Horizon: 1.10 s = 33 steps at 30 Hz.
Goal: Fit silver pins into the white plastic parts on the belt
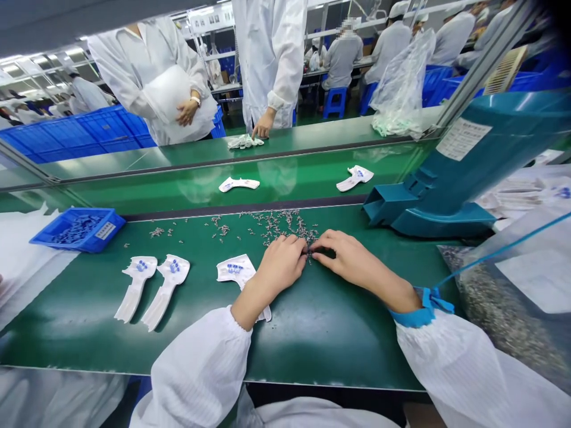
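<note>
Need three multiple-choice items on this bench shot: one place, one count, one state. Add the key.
1. Where is the blue plastic tray relative to the left hand?
A) On the conveyor belt
B) Under the teal hopper
C) On the green bench, to that hand's left

2. How many white pieces with blue marks lie on the bench left of the hands?
A) Three
B) One
C) Five

3. What state are the small metal parts in?
A) Sealed in a bag
B) Scattered loose on the bench
C) Stacked in a column

Key:
1. C, the tray sits on the bench's far left.
2. A, three are visible there.
3. B, they lie spread beyond the left hand and right hand.
</note>
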Each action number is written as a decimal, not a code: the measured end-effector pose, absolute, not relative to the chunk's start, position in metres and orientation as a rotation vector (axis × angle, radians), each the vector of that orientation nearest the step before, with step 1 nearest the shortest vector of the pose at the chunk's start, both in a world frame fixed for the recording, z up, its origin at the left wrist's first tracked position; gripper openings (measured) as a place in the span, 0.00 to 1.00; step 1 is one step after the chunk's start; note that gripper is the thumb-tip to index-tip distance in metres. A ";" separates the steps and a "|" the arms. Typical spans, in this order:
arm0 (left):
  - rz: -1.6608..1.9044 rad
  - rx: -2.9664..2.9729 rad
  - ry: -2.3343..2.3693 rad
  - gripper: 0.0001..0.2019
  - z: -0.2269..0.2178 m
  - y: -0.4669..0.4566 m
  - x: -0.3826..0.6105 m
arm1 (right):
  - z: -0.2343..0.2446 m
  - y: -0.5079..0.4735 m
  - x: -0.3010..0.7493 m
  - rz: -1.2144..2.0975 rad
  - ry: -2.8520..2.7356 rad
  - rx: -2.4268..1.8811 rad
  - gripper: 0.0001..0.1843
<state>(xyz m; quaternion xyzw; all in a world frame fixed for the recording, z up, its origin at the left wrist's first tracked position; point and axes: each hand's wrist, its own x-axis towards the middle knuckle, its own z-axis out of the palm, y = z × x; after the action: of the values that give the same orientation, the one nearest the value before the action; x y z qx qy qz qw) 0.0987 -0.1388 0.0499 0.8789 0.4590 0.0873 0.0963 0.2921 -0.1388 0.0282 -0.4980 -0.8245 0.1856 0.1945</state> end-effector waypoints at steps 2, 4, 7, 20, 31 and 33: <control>0.261 2.605 1.352 0.06 0.049 -0.139 0.099 | 0.025 -0.139 0.292 0.483 -2.344 -1.427 0.10; 0.267 2.605 1.340 0.06 0.048 -0.139 0.099 | 0.021 -0.137 0.294 0.429 -2.350 -1.462 0.09; 0.291 2.600 1.332 0.06 0.047 -0.137 0.098 | 0.019 -0.136 0.297 0.356 -2.322 -1.484 0.11; 0.592 2.537 1.316 0.08 0.050 -0.135 0.098 | 0.033 -0.139 0.285 1.111 -1.629 -1.286 0.16; 0.824 2.384 1.148 0.11 0.055 -0.135 0.101 | 0.038 -0.139 0.283 1.384 -1.252 -1.093 0.18; 0.849 2.347 1.131 0.12 0.056 -0.135 0.101 | 0.039 -0.139 0.281 1.352 -1.292 -1.101 0.19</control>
<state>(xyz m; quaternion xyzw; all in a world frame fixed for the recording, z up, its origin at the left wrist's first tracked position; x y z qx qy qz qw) 0.1009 -0.1348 0.0560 0.8393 0.4046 0.3036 0.1992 0.2814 -0.1394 0.0388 -0.4488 -0.5265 0.5508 0.4669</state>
